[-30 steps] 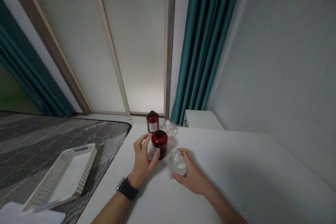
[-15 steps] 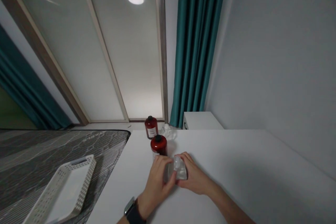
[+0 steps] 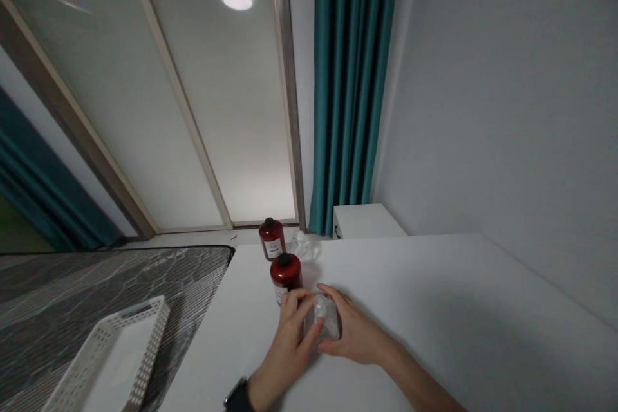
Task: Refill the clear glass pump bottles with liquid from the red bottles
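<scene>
Between my two hands, low in the middle of the white table, is a clear, shiny plastic thing [image 3: 327, 317] with a rounded top; its exact kind I cannot make out. My left hand [image 3: 293, 335], wearing a dark watch, curls around its left side with the thumb against its front. My right hand [image 3: 355, 329] wraps its right side, thumb below and fingers above. Just beyond my left fingers stands a dark red bottle [image 3: 286, 272] with a black cap, its lower part partly hidden. A second red bottle [image 3: 271, 238] with a white label stands behind it.
Another crumpled-looking clear plastic item [image 3: 305, 246] lies beside the rear bottle. At the left, a white perforated basket [image 3: 157, 328] rests on a dark grey patterned surface [image 3: 58, 309]. A white cabinet [image 3: 369, 220] stands past the table's [image 3: 410, 309] far edge, near a teal curtain [image 3: 350, 109].
The view has shifted slightly, so the bottles and basket appear a little further left and lower. Both hands stay around the clear plastic thing; the right fingers look slightly more spread.
</scene>
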